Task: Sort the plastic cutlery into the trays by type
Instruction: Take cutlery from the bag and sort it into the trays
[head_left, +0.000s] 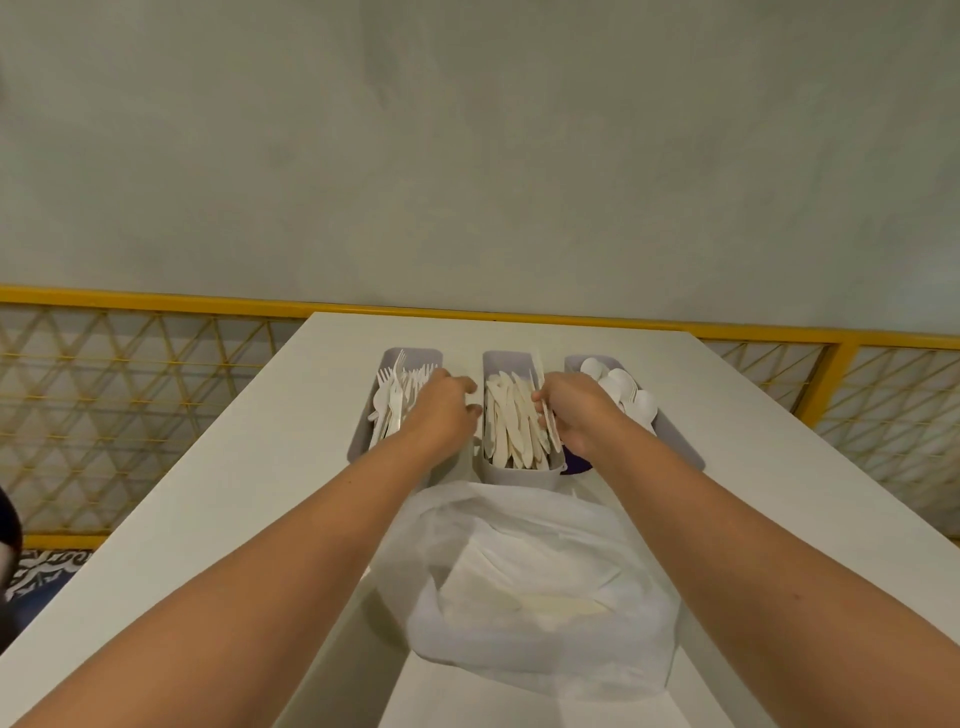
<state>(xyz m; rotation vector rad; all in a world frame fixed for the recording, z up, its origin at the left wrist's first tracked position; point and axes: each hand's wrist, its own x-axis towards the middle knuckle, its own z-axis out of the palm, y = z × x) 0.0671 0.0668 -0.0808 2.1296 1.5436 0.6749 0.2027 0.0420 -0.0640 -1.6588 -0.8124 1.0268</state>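
Filling most of the lower view, a white table (234, 467); on its near part, a crumpled plastic bag (545, 535), with loose cutlery (550, 605) dimly visible through it; beyond the bag, three grey trays side by side: fork tray (362, 434) on the left, bristling with forks (395, 395); knife tray (519, 475) in the middle, packed with knives (509, 415); spoon tray (680, 441) on the right, holding spoons (623, 384).

Left hand (441, 410) curled over the right edge of the fork tray, close to the gap before the knife tray; impossible to tell whether gripping anything or merely steadying. Right hand (576, 410) pinching a single knife (554, 434) against the right wall of the knife tray.

Probably the placing of that knife; best to turn it lengthwise like the rest; lower it flat onto the pile; loosen the pinch only once resting; keep it off the spoon tray just beside; go gently on so full a pile, to avoid spilling over the rim.
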